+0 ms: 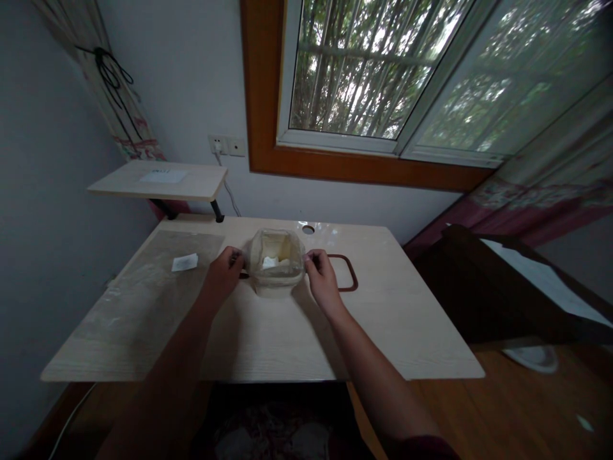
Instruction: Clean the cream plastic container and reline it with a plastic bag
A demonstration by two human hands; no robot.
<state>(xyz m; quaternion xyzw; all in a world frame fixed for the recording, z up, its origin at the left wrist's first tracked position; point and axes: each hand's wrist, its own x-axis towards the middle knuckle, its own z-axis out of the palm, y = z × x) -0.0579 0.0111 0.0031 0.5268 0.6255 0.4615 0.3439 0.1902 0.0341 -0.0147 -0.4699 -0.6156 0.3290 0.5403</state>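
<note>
A small pale bin (275, 292) stands on the desk, lined with a thin clear plastic bag (279, 279) folded out over its rim. Crumpled white scraps (271, 262) lie inside. My left hand (226, 267) pinches the bag's edge at the bin's left side. On the opposite side, my right hand (320, 273) has its fingers closed on the bag's edge too. A brown rounded-square ring (355, 276) lies flat on the desk, just right of my right hand. Something small and brown shows below my left fingertips; I cannot make out what it is.
Under both arms is a light wooden desk (412, 332). A clear plastic sheet (143, 300) covers its left part, with a white paper slip (184, 262) on it. A raised shelf (191, 182) stands at the back left. To the right is a dark box-like piece (460, 287).
</note>
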